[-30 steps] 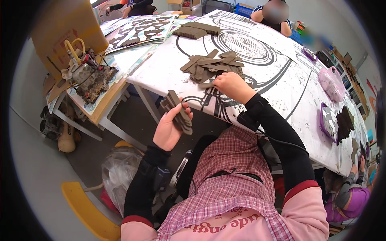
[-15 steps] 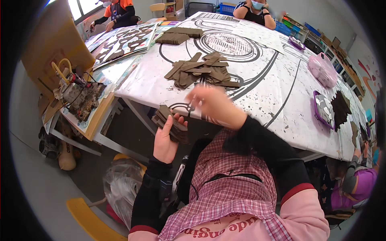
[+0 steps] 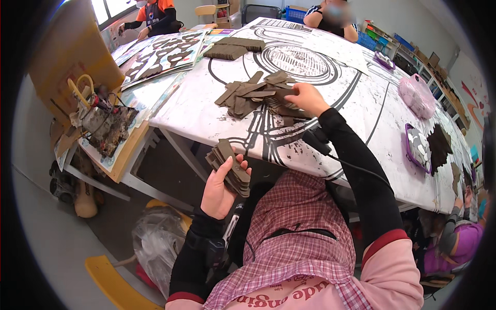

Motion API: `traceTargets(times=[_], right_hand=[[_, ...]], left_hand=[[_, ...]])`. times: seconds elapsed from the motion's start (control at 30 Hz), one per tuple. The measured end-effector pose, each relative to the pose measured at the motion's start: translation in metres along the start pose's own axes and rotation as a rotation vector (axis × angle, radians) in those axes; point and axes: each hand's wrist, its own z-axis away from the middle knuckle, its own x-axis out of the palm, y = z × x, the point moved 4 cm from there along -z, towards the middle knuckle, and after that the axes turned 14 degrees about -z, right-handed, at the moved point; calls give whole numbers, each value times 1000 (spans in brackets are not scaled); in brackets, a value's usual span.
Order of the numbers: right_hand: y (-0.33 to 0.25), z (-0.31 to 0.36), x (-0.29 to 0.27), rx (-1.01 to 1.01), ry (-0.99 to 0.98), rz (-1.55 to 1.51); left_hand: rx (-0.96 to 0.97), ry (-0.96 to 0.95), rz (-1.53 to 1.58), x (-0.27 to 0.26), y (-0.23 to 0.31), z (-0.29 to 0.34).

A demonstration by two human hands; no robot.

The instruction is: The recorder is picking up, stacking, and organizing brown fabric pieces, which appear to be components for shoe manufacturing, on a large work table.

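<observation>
My left hand is wrapped round a stack of flat grey-brown strips, held in front of the table edge. The thumb presses across the top of the stack, and the strips fan out unevenly. Over the table, my right hand reaches to the right side of a loose pile of similar strips. Its thumb and fingers pinch a brown strip there. Whether that strip is fully off the pile I cannot tell.
Neat stacks of strips lie behind the pile on the printed white tablecloth. A grimy machine stands on a side table at left. Purple-rimmed basket and pink bag sit at right. Other people are around the table.
My right hand has moved away from near my left hand, forward and right to the pile, and pinches a strip there. My left hand with its stack has shifted slightly right and nearer me.
</observation>
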Motion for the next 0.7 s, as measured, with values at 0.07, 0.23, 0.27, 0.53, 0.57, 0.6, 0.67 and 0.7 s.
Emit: traceTargets(times=[0.07, 0.23, 0.27, 0.53, 0.57, 0.6, 0.67, 0.7], right_hand=[[-9, 2, -5, 29, -27, 92], [-58, 22, -29, -110, -15, -236], [-76, 26, -28, -116, -71, -301], [-162, 83, 68, -412, -845, -145], [-159, 78, 69, -295, -807, -239], [-143, 58, 67, -243, -698, -377], [-99, 19, 43, -329, -143, -52], [-67, 10, 38, -232, -31, 180]], left_hand=[[3, 26, 2, -11, 10, 4], [20, 9, -38, -19, 13, 6], [24, 14, -32, -22, 12, 6], [-214, -176, -33, -22, 1, 15], [-200, -148, -76, -28, -4, 14], [-198, -147, -80, -26, -4, 14], [-132, -105, -132, -24, 0, 9], [-136, -115, -135, -21, -3, 7]])
